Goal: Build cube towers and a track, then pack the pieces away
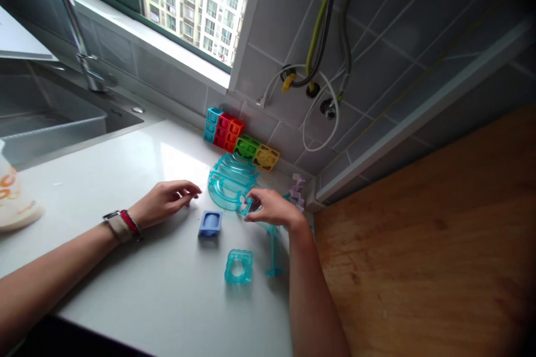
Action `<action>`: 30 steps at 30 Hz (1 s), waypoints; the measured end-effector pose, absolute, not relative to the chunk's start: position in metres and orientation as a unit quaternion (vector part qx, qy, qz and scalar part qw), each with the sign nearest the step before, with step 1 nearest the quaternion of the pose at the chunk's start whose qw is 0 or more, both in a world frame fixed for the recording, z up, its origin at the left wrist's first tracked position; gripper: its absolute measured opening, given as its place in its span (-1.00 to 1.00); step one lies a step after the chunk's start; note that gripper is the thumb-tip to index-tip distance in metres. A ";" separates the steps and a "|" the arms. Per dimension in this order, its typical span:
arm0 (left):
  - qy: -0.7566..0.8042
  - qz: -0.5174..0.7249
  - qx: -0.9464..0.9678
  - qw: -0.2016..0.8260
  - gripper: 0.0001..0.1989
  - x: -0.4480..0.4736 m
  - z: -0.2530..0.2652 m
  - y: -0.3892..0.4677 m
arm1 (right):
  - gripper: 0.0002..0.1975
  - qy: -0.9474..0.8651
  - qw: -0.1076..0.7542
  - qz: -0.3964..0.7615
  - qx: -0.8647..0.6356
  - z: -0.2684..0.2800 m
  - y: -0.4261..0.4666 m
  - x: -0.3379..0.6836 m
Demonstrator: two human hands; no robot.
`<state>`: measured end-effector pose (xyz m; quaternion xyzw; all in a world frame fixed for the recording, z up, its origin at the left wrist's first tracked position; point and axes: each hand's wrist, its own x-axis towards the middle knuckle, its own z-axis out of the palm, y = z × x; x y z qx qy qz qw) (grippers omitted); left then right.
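Note:
My right hand point(272, 208) pinches a small translucent teal plastic piece point(246, 206) between thumb and fingers. Just beyond it lies a larger curved teal track piece point(226, 181) with grooved channels. My left hand point(173, 199) is near the counter to the left, fingers loosely bent and holding nothing that I can see. Between the hands and a little nearer sits a blue square block point(210, 223) with a round recess. Closer to me is a teal square piece point(238, 266) with a round hole. A long teal piece point(274, 251) is partly hidden behind my right wrist.
Along the tiled wall stand blue, red and orange blocks point(224, 129), a green block point(247, 146) and a yellow block point(266, 157). Purple pieces point(297, 192) are at the corner. A sink point(54, 122) with a faucet point(90, 75) is left; a wooden panel point(419, 256) bounds the right.

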<state>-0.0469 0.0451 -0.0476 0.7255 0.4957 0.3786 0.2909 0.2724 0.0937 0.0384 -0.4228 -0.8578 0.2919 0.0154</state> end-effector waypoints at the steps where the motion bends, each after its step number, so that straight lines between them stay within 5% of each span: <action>1: 0.498 0.379 0.723 0.293 -0.76 -0.047 -0.048 0.045 | -0.63 -0.858 0.026 0.298 -0.418 0.041 0.094 0.273; 9: 0.523 0.412 0.701 0.256 -0.73 -0.044 -0.044 0.045 | -0.75 -0.873 0.020 0.266 -0.409 0.048 0.094 0.276; 14: 0.525 0.513 0.662 0.155 -0.80 -0.007 0.005 0.000 | -0.77 -0.871 0.022 0.260 -0.417 0.049 0.095 0.275; 20: 0.388 0.199 0.875 0.209 -0.76 0.096 0.059 -0.051 | -0.77 -0.869 0.035 0.251 -0.424 0.051 0.094 0.274; 30: 0.425 0.057 0.887 0.172 -0.64 0.169 0.028 -0.036 | -0.73 -0.854 0.063 0.247 -0.454 0.049 0.095 0.276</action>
